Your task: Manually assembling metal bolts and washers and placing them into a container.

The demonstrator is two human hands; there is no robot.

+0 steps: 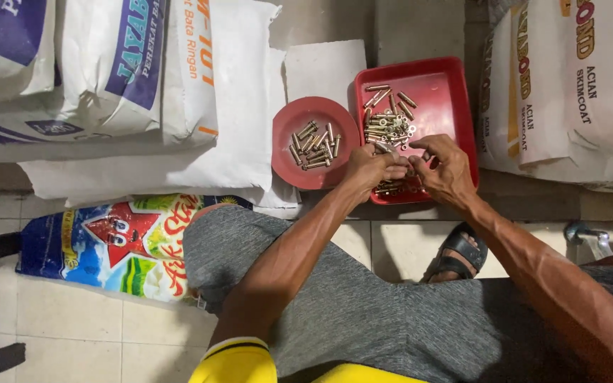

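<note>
Over the red tray (448, 85) of bolts (388, 128) (round plate (285, 159) alongside), both hands' grip pinched on small hardware (409, 169).

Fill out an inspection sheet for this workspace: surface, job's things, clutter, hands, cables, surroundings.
Surface: white sacks laid flat serve as the worktop, above a pale tiled floor.
Job's things: square red tray with loose brass-coloured bolts and washers; round red plate with a small pile of bolts.
Clutter: colourful printed bag on the floor at left.
Hands: left hand and right hand meet over the tray's near edge, fingertips pinching something small; what it is cannot be told.
Cables: nothing seen.
Surroundings: stacked white sacks on both sides, grey shorts, a black sandal.
</note>
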